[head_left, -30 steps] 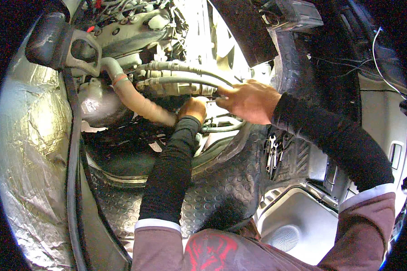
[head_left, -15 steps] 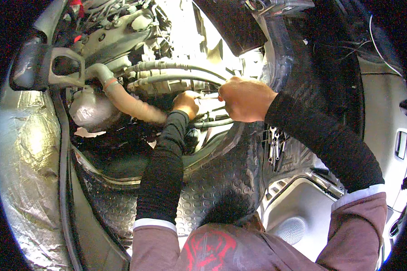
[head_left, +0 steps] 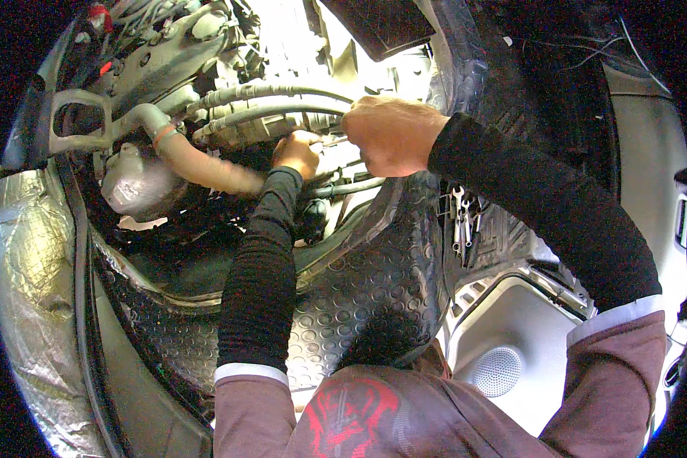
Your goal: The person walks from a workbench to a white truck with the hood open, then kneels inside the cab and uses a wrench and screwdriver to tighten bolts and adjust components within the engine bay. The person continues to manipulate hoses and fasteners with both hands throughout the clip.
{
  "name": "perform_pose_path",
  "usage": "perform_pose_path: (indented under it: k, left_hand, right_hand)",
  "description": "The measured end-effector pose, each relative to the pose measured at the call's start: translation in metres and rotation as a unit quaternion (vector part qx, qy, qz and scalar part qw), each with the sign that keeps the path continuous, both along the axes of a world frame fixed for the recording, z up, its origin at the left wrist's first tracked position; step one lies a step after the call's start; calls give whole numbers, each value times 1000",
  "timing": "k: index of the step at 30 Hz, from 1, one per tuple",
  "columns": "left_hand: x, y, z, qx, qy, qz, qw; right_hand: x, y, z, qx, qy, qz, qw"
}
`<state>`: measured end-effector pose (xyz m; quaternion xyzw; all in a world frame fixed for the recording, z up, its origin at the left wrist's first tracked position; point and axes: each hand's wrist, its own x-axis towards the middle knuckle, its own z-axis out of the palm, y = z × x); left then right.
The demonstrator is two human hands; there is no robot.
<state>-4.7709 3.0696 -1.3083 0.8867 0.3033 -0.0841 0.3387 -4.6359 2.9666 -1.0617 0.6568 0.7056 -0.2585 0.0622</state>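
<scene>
Both my hands work among the metal fittings and hoses of an engine bay. My left hand [head_left: 296,153] is closed at a light metal fitting below two parallel hoses [head_left: 263,91], just right of a bent pipe [head_left: 180,155] with an orange band. My right hand [head_left: 389,136] is curled closed beside it, near the hoses' right ends. A thin light metal piece shows between the hands; whether it is a tool or part, I cannot tell. What each set of fingers grips is mostly hidden.
Several wrenches [head_left: 459,217] lie on black ribbed rubber at the right. A studded mat [head_left: 340,305] covers the near ledge. Foil-covered insulation [head_left: 37,252] runs down the left. A pale panel with a round perforated grille [head_left: 496,370] sits lower right, and loose wires [head_left: 595,49] cross upper right.
The view has shifted, so the engine bay and both hands appear higher and farther left. My right hand looks more tightly curled than one second ago; both stay at the same fittings.
</scene>
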Motion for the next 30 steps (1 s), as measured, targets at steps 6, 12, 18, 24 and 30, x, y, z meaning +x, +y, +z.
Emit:
perform_pose_path:
  k: [6,12,18,24,30]
  left_hand:
    - [5,-1,30,-23,38,57,997]
    - [2,3,30,-27,30,29,999]
    - [8,1,6,-3,48,43,998]
    - [6,2,0,-15,57,53,997]
    - [5,1,5,-11,42,49,998]
  right_hand:
    - [-8,9,4,24,-92,104,990]
    - [0,-9,-14,167,-187,301,920]
    - [-10,2,-5,-37,-5,-4,999]
    - [-9,0,3,-79,-63,23,995]
    - [-11,-25,-17,119,-171,219,953]
